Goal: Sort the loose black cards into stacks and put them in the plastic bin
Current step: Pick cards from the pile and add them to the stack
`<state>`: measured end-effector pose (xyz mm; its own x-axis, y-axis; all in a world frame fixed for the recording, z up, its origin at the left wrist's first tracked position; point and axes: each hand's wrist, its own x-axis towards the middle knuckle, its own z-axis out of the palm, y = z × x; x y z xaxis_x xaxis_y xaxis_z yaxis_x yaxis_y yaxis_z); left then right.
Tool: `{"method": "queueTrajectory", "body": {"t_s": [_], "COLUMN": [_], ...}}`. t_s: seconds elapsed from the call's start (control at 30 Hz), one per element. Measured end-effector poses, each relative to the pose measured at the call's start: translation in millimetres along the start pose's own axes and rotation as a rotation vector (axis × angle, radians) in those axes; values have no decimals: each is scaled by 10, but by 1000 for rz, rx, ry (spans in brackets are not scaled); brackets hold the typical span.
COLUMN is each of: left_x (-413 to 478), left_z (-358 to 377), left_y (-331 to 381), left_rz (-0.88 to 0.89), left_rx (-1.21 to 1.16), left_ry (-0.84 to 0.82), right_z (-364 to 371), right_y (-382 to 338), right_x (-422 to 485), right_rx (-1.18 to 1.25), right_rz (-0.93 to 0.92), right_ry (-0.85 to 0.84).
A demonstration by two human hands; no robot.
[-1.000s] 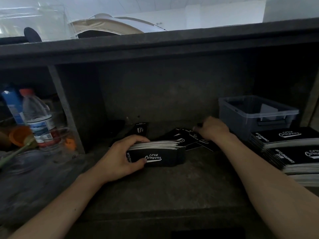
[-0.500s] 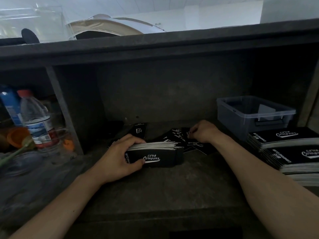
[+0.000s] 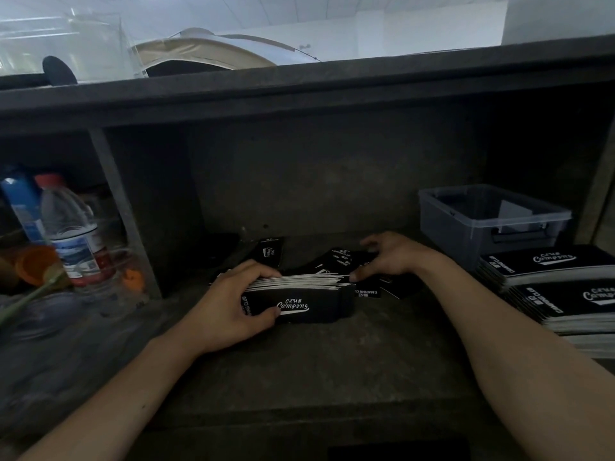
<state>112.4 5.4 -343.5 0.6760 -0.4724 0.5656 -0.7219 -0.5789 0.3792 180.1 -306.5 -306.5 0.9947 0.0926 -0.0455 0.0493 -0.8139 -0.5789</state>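
Note:
A thick stack of black cards (image 3: 309,302) printed "Club Camping" stands on its long edge on the dark shelf. My left hand (image 3: 229,304) grips the stack's left end, fingers over the top and thumb on the front face. Loose black cards (image 3: 339,259) lie scattered just behind it, and one more card (image 3: 270,252) lies apart further left. My right hand (image 3: 396,257) is at the stack's right end, thumb against the card edges, fingers curved round what looks like a black card. The clear plastic bin (image 3: 459,224) stands at the back right.
Larger black "Club Camping" booklets (image 3: 539,266) are piled at the right, in front of the bin. A shelf divider (image 3: 123,211) stands at the left, with a water bottle (image 3: 71,234), a blue bottle (image 3: 20,201) and orange items (image 3: 35,264) beyond it. A low shelf top (image 3: 299,91) hangs overhead.
My right hand moved from the loose pile back and left to the right end of the stack. My left hand kept its hold on the stack.

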Motion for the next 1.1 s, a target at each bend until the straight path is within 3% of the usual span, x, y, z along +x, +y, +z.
{"method": "queueTrajectory", "body": {"t_s": [0.1,0.17,0.23,0.3,0.5,0.7,0.77,0.87,0.9,0.97,1.1], "left_x": [2,5,7,5,5,8,7,-6,7,57,73], "left_z": [-3,-1,0,-4,-5,-8,-17,-28,-18,21,39], "left_y": [1,-4,-9,-21,20,44,75,119,166,304,467], "left_rz": [11,10,5,-7,-114,-171,-165,-182,-185,-212,-349], "left_rx": [-6,-18,-26,-22,-121,-91,-53,-40,-43,-74,-109], "left_ry": [8,7,5,7,16,3,21,11,-12,-78,-132], "right_z": [-29,-62,-95,-101,24,4,78,448,593,781,704], "right_y": [26,20,-82,-198,-250,-434,-545,-625,-624,-614,-557], "right_x": [69,105,47,-42,-184,-350,-484,-755,-840,-935,-909], "right_rx": [97,413,858,1010,437,551,482,42,6,76,221], "right_rz": [35,-25,-110,-155,-286,-220,-221,-323,-334,-332,-265], "right_ry": [239,445,486,424,-244,-402,-342,-30,69,160,160]}}
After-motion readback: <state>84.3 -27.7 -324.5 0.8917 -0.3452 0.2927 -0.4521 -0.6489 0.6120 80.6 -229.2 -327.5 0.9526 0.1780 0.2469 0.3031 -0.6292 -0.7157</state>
